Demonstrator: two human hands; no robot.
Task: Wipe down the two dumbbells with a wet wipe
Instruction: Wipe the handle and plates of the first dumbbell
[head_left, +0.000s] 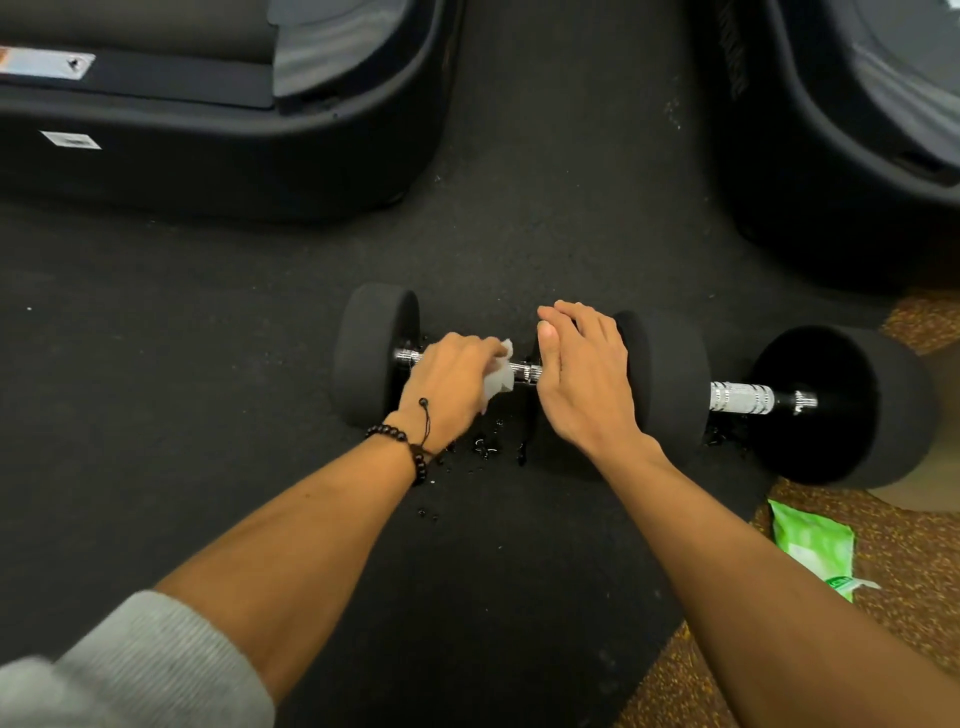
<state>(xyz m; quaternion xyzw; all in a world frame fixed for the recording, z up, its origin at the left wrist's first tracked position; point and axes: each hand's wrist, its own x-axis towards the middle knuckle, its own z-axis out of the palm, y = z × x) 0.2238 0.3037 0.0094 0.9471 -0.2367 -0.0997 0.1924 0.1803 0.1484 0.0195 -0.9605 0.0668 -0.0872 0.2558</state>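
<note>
Two black dumbbells with chrome handles lie end to end on the dark floor mat. The left dumbbell (371, 358) is in the middle of the view. My left hand (449, 387) grips a white wet wipe (500, 376) wrapped over its handle. My right hand (582, 382) rests with straight fingers on that dumbbell's right head, which it mostly hides. The right dumbbell (841, 405) lies beyond it, its bare handle and both heads in plain sight, with neither hand on it.
A green wipes packet (813, 545) lies on the speckled brown floor at the lower right. Black machine bases stand at the top left (218, 156) and top right (841, 171). Small dark bits are scattered on the mat (156, 415) under the handle.
</note>
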